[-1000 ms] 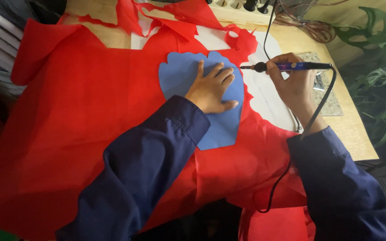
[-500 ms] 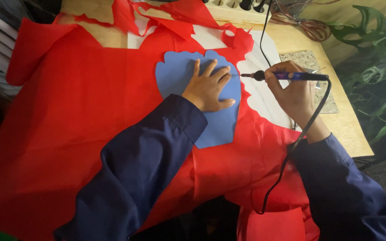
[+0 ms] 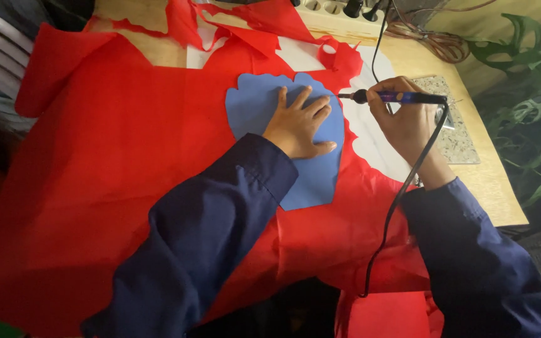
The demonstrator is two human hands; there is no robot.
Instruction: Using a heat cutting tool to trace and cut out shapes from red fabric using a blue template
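The blue template (image 3: pixel 308 178) is pinned flat on the red fabric (image 3: pixel 114 169) by the spread, released left hand (image 3: pixel 297 125), while the corded hot tool (image 3: pixel 396 97) is clenched in the right hand's (image 3: pixel 405 119) grip at the template's edge, so fingers could be burned if it slipped.

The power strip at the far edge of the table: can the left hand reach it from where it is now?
Probably yes. The left hand lies flat on the blue template, holding nothing, and only flat red fabric lies between it and the power strip.
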